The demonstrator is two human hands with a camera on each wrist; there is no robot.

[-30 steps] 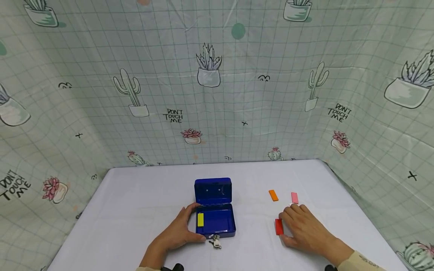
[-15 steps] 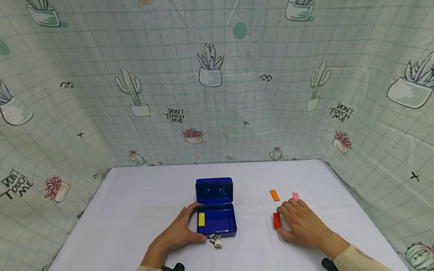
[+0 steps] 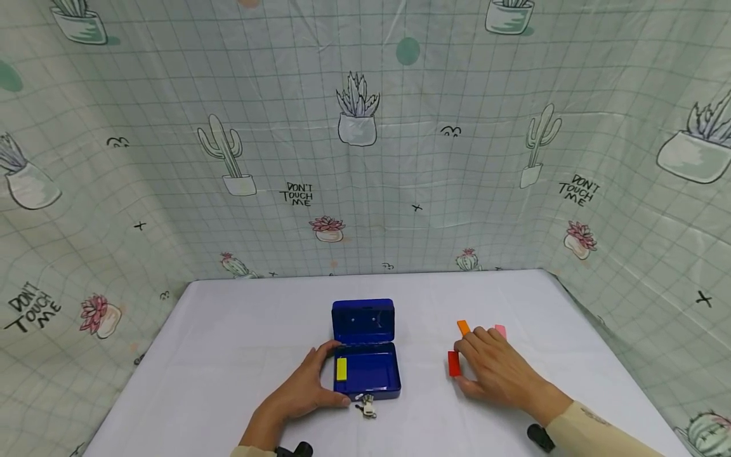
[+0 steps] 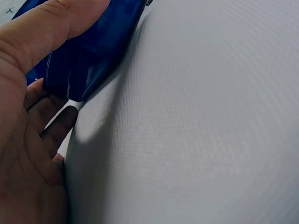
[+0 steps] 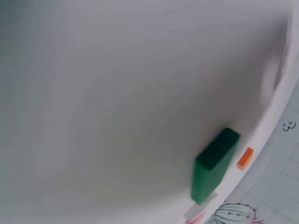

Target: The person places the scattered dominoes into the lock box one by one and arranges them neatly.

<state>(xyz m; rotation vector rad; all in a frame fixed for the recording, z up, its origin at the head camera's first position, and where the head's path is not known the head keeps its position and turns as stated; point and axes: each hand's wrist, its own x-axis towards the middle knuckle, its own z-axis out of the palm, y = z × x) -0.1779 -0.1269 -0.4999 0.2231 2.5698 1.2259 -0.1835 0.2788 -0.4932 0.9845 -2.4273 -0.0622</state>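
A small blue metal cash box (image 3: 374, 373) lies on the table with its lid (image 3: 363, 320) raised at the back. My left hand (image 3: 305, 390) grips its left side, thumb at the front corner and a finger at the back corner. Inside, along the left wall, sits a yellow block (image 3: 341, 369). A small padlock with keys (image 3: 367, 407) hangs at the front. To the right of the box, my right hand (image 3: 493, 371) pinches a red block (image 3: 454, 364) between thumb and fingers. The right wrist view does not show the red block.
Beyond the right hand lie an orange block (image 3: 463, 327) and a pink block (image 3: 500, 331), both partly covered. A green block (image 5: 215, 165) and a white block (image 5: 202, 206) show in the right wrist view. Patterned cloth (image 3: 365, 241) rises behind the table.
My right hand has moved left and slightly away from me with the red block, toward the box. It now overlaps the orange block. The left hand keeps its grip on the box.
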